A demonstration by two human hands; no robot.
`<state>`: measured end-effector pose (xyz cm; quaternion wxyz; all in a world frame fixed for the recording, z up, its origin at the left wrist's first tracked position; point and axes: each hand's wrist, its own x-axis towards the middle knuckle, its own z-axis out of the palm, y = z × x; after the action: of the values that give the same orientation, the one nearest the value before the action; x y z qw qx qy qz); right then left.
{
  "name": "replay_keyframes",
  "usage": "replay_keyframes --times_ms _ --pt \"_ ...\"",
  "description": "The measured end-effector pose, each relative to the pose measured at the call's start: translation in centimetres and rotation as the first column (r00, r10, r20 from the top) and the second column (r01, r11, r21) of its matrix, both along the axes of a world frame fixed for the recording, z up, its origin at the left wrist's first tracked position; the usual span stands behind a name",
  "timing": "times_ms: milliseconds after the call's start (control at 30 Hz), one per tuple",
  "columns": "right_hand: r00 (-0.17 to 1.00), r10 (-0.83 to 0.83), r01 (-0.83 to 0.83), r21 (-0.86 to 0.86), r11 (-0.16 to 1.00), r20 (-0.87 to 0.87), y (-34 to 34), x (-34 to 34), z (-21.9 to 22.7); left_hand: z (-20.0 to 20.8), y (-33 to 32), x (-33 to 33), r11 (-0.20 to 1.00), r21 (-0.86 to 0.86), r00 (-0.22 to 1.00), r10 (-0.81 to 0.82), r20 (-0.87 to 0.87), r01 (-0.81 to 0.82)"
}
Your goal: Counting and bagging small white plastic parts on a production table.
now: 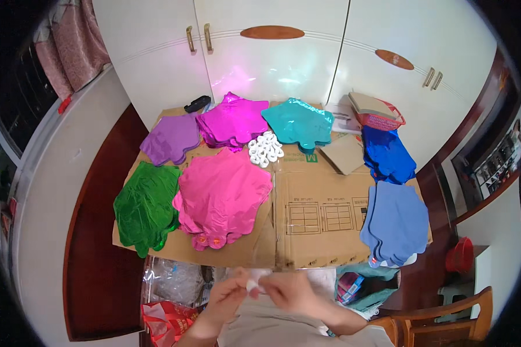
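Observation:
My left hand (228, 295) is in front of the cardboard's near edge, fingers closed on a small white ring (252, 285). Close beside it is my right hand (292, 291), its fingers smeared by motion, so what they hold is unclear. A heap of similar white rings (265, 149) lies on the cardboard (324, 248). Around the heap are stacks of flat foil balloons: pink (223, 196), magenta (231, 121), teal (300, 124), purple (171, 139) and green (147, 205). Blue (389, 156) and grey-blue (398, 222) stacks lie on the right.
A pink basket (382, 120) with a brown board piece stands at the back right, a cardboard piece (344, 154) nearby. White cabinets (272, 63) rise behind. Below the near edge are a clear plastic bag (176, 280), a red bag (167, 320) and a teal bag (379, 298). A wooden chair (446, 332) stands right.

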<state>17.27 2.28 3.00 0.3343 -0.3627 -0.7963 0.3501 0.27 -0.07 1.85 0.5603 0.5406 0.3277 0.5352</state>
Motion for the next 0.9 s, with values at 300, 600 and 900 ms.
replay_keyframes --times_ms 300,600,900 --pt "0.988 -0.142 0.129 0.18 0.975 0.06 1.7 3.5 0.2 0.4 4.4 3.9 0.974 0.227 0.951 0.048 -0.306 0.024" --pt "0.99 -0.111 0.12 0.099 0.988 -0.086 2.1 3.7 1.7 1.8 5.5 3.0 0.925 0.378 0.916 0.116 -0.383 0.041" --pt "0.981 -0.151 0.168 0.143 0.975 -0.123 4.4 3.5 2.5 2.1 5.9 1.6 0.919 0.375 0.893 0.061 -0.445 0.124"
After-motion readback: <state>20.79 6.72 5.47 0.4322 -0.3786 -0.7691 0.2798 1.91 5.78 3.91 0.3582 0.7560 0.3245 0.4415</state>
